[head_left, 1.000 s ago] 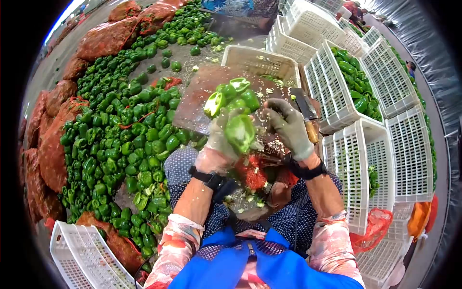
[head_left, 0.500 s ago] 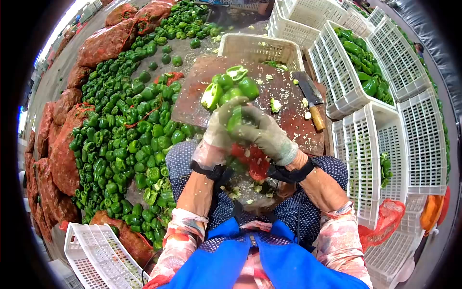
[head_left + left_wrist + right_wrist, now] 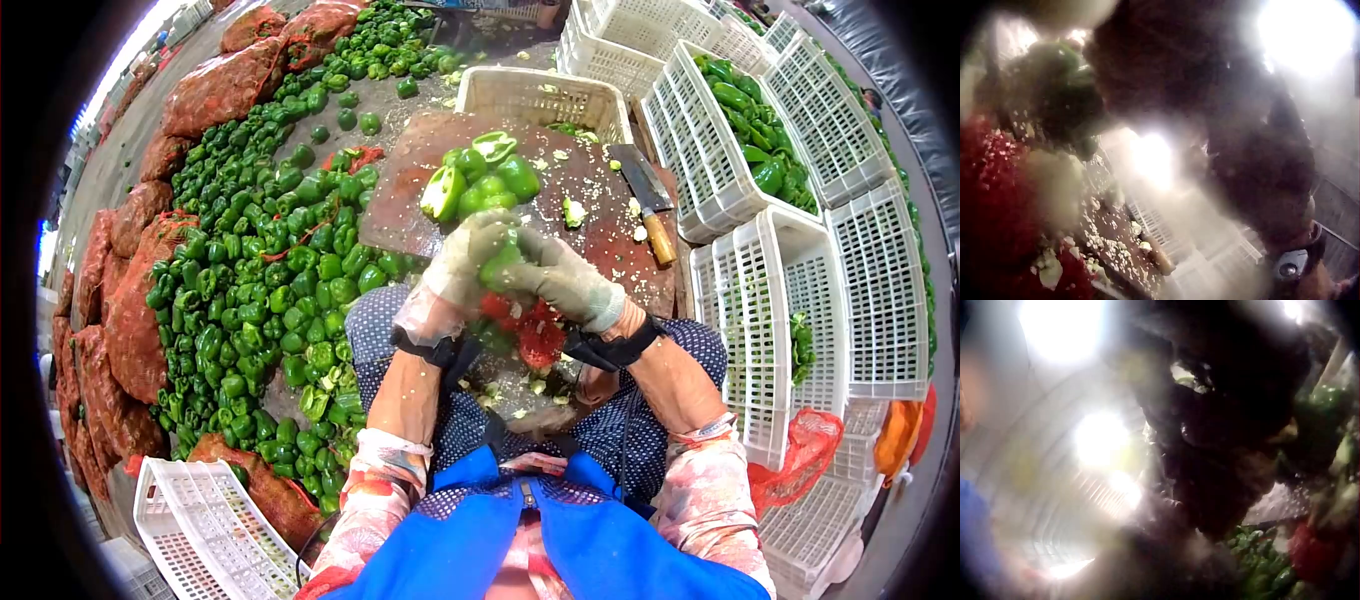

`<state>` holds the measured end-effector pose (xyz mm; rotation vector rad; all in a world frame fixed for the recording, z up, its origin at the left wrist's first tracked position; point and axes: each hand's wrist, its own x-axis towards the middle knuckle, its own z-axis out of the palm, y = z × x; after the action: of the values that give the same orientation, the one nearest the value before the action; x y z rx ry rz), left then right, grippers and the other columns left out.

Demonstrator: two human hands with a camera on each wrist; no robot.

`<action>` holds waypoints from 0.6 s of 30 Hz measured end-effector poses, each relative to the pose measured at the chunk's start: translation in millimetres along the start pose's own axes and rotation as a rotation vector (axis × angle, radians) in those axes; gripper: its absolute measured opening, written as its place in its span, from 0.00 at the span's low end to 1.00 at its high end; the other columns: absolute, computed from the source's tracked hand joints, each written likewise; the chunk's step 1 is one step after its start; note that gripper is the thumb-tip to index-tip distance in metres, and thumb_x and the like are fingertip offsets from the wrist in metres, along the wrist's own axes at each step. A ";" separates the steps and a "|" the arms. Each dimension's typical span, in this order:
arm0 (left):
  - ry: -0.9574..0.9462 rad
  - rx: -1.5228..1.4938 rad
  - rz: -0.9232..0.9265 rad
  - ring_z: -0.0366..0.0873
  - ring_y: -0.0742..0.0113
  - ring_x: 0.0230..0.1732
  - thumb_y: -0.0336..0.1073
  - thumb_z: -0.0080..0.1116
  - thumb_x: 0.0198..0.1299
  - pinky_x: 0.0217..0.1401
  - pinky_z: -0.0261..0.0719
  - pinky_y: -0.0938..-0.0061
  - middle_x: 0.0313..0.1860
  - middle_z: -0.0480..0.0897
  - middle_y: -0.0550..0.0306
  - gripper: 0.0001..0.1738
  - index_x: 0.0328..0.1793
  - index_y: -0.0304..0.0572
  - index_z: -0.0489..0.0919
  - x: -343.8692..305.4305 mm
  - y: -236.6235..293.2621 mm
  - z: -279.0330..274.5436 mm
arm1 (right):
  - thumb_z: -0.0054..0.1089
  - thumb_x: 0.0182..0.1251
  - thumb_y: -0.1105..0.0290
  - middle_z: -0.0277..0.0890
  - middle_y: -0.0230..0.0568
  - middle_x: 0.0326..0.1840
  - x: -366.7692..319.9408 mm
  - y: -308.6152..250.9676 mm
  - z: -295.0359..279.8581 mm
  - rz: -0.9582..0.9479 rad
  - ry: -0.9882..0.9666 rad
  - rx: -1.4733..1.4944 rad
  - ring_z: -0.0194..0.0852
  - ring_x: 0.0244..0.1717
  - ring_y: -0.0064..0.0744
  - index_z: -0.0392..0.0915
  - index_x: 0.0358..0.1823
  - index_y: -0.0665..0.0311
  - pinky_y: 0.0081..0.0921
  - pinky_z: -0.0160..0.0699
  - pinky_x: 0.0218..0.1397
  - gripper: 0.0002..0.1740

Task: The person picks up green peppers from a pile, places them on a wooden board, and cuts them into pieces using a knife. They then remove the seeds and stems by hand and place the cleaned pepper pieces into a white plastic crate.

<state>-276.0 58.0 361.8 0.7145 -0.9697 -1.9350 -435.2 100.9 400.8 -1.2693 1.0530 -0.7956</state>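
Observation:
In the head view my gloved left hand (image 3: 460, 265) grips a green bell pepper (image 3: 503, 262) over the near edge of the wooden board (image 3: 405, 205). My gloved right hand (image 3: 575, 285) meets it from the other side, its fingers bent onto the same pepper. Much of that pepper is hidden by the gloves. Just beyond lie several bell peppers (image 3: 487, 195) in a cluster, a cut one with its pale inside facing up. To the right on the board rests a knife (image 3: 645, 185) with a wooden handle. Both wrist views are dark and blurred around the hands.
A heap of bell peppers (image 3: 300, 275) covers the floor at left, with red mesh sacks (image 3: 220, 90) behind. White crates (image 3: 855, 285) stand along the right; another crate (image 3: 540, 90) stands behind the board. Pale seeds and a cut core (image 3: 573, 212) lie on the board.
My right hand, apart from the pepper a second ago, has moved left onto it. The pepper, earlier plainly visible in my left hand, is now mostly covered. The head view has shifted slightly.

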 end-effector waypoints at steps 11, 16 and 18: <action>-0.101 -0.586 -0.024 0.81 0.57 0.46 0.59 0.56 0.59 0.47 0.81 0.66 0.44 0.80 0.55 0.29 0.52 0.41 0.77 -1.5 10.0 -6.7 | 0.59 0.65 0.57 0.73 0.50 0.56 4.7 -2.1 -44.6 -0.180 0.481 -1.240 0.76 0.47 0.50 0.69 0.63 0.60 0.44 0.74 0.58 0.27; 0.027 -0.565 0.034 0.80 0.59 0.46 0.54 0.62 0.60 0.47 0.82 0.64 0.47 0.81 0.55 0.28 0.58 0.42 0.75 1.1 3.6 9.8 | 0.65 0.62 0.55 0.72 0.51 0.59 -0.1 -0.3 7.2 -0.292 0.244 -0.807 0.80 0.49 0.45 0.73 0.60 0.60 0.37 0.81 0.53 0.28; -0.074 -0.427 0.057 0.80 0.61 0.48 0.51 0.63 0.61 0.48 0.82 0.65 0.49 0.81 0.54 0.27 0.59 0.42 0.74 3.9 -0.9 9.0 | 0.65 0.63 0.58 0.75 0.50 0.58 5.0 16.8 8.4 -0.281 0.333 -0.905 0.80 0.48 0.43 0.72 0.61 0.60 0.37 0.80 0.53 0.27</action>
<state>-285.2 58.2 365.4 0.3674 -0.5804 -2.0371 -427.0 101.9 383.2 -2.1308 1.6202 -0.7754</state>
